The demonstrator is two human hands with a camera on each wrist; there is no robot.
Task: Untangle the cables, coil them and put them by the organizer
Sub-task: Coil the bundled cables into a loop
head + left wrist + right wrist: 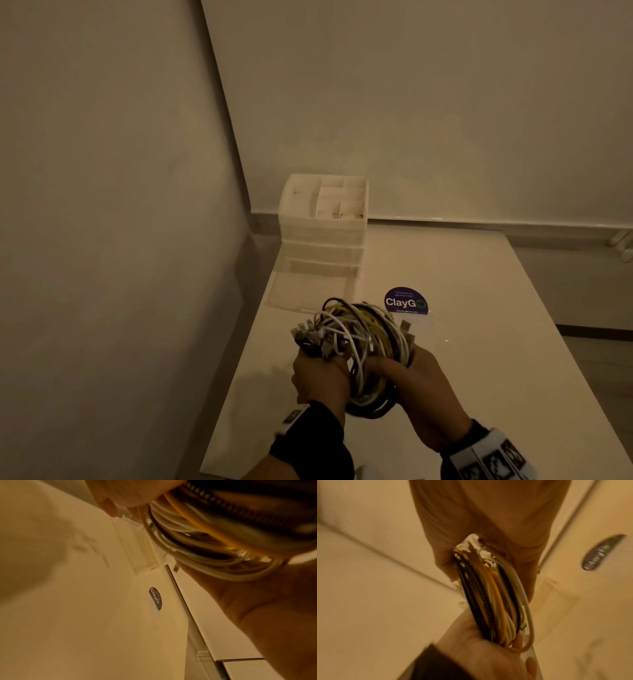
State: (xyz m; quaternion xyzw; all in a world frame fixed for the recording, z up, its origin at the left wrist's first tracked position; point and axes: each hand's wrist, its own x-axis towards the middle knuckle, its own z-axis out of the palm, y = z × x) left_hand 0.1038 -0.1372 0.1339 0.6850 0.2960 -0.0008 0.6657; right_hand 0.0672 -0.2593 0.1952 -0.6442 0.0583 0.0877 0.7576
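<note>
A tangled bundle of cables (366,342), white, yellow and black, is held above the white table (479,342) between both hands. My left hand (317,373) grips the bundle's left side, where several plug ends stick out. My right hand (416,383) grips its right side. The white organizer (323,219), with open compartments on top and drawers below, stands at the table's far left corner, well beyond the bundle. In the right wrist view the cables (494,601) run between the two hands. In the left wrist view the cables (205,540) fill the upper right.
A round purple ClayGO sticker (406,301) lies on the table just past the bundle. A clear flat tray (308,291) sits in front of the organizer. Walls close in on the left and behind.
</note>
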